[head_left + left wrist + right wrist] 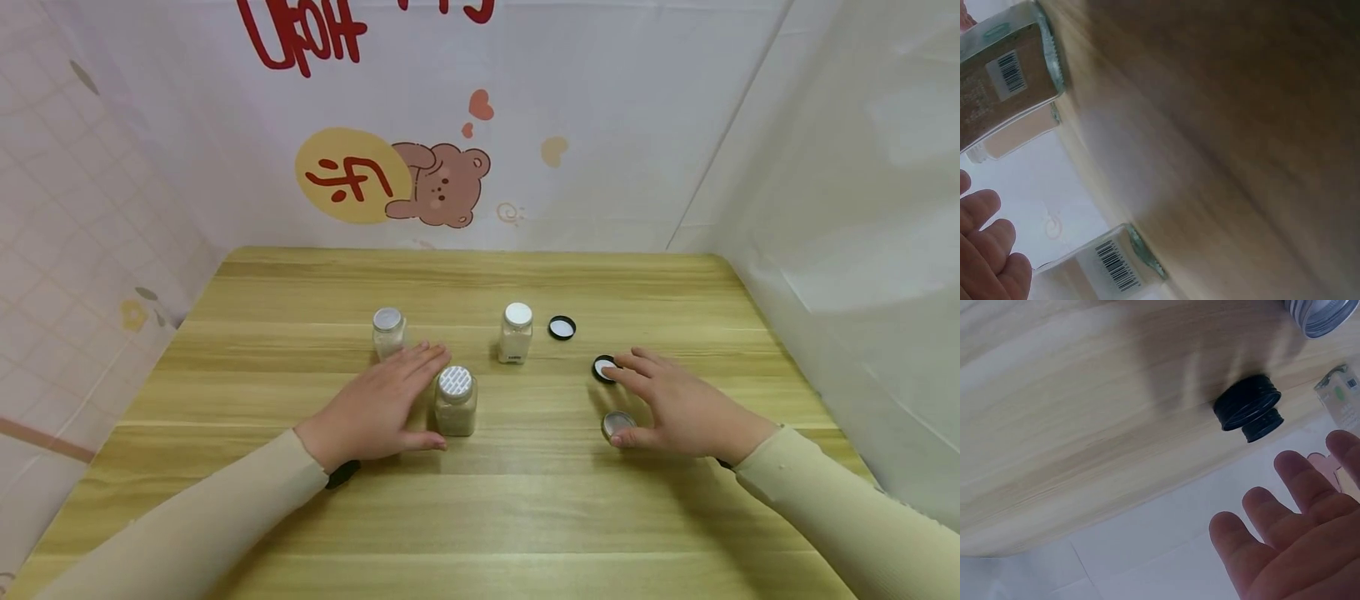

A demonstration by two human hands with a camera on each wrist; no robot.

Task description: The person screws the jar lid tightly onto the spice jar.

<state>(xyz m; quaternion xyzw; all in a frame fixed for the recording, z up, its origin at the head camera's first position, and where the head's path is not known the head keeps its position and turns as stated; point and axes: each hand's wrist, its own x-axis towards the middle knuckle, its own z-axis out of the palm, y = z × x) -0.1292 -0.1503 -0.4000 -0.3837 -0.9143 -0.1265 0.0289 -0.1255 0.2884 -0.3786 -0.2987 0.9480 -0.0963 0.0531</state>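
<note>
My left hand (375,408) hovers with its fingers spread just left of a square glass jar (456,417), which has a patterned seal over its mouth and brown contents in the left wrist view. Whether it touches the jar I cannot tell. Past its fingertips stands a second jar (387,337), partly hidden by the hand; a third jar (515,337) with a white top stands farther right. My right hand (686,408) is held, fingers apart, over a silver lid (1322,315) and a black lid (1244,403); the right wrist view shows its fingers clear of both.
Another black lid (561,327) with a white liner lies right of the white-topped jar. The wooden table (480,517) meets a white printed backdrop (615,192) at the back and sides. A small dark object (343,473) shows under the left wrist.
</note>
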